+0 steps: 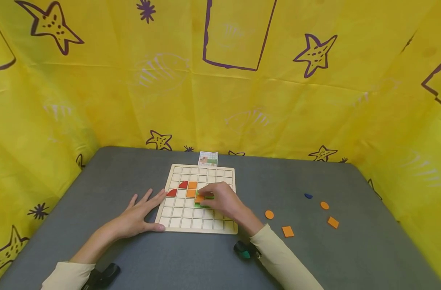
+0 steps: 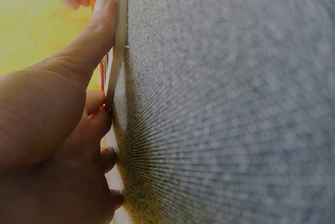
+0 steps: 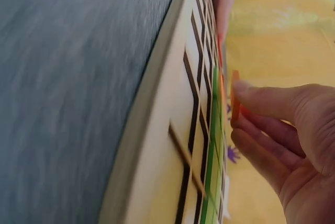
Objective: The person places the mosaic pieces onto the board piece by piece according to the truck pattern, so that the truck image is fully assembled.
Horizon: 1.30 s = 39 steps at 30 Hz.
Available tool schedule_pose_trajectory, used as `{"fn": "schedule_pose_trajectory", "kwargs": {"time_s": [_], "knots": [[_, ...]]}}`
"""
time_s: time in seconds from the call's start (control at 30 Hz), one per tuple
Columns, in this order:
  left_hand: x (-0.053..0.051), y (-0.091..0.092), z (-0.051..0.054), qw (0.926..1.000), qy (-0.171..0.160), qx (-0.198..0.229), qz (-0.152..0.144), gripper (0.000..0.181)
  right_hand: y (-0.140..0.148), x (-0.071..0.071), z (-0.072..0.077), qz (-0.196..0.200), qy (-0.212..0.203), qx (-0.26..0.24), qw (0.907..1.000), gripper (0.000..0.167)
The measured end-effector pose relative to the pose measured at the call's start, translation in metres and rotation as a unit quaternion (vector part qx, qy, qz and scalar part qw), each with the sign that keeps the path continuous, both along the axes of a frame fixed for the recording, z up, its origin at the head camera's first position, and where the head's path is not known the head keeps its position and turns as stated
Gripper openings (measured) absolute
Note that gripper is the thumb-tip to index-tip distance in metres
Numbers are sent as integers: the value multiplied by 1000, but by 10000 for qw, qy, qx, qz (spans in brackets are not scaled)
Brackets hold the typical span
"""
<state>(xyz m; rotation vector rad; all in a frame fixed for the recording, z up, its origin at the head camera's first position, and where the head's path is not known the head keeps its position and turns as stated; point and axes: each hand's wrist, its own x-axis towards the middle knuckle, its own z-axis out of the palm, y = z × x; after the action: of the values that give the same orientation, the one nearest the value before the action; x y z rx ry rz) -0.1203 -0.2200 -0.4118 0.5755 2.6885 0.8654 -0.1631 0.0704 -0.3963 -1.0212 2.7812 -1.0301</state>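
Left hand [image 1: 136,217] — fingers spread apart, rested against the left edge of the board, thumb set at its near left corner. Gridded wooden board [image 1: 178,211], laid on the grey table [image 1: 148,262]. Red quarter-circles [image 1: 172,193], two, set diagonally. Orange squares [image 1: 190,193], two, placed one behind the other beside the farther red. Green pieces [image 1: 197,205], partly covered by the right hand. Held orange piece [image 3: 235,98], kept just above the board, apart from it. Printed card [image 1: 208,158], placed at the far edge. Right hand [image 1: 224,199] — thumb and fingers clamped on the held piece. Loose on the table, rightward: orange disc [image 1: 269,214], orange tile [image 1: 288,231], blue half-disc [image 1: 308,196], second disc [image 1: 324,206], second tile [image 1: 333,222], both orange
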Motion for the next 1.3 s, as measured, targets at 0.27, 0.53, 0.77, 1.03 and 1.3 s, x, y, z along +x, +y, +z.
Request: {"fn": "schedule_pose_trajectory", "kwargs": {"time_s": [0.27,0.53,0.77,1.03,1.3], "knots": [[-1,0,1,9999,-97,-45,1,106,-26,1,-3,-132,-81,344,9993,28],[-1,0,0,10000,-4,-45,-7,106,-36,4,-3,-226,-17,456,9987,27],[1,-1,-2,9999,135,47,2,106,-33,4,-6,-311,180,384,9986,25],[1,-1,-2,9999,94,27,32,106,-35,5,-5,-341,88,411,9985,28],[1,1,-1,9999,107,16,9,106,-34,5,-7,-347,158,431,9983,27]]}}
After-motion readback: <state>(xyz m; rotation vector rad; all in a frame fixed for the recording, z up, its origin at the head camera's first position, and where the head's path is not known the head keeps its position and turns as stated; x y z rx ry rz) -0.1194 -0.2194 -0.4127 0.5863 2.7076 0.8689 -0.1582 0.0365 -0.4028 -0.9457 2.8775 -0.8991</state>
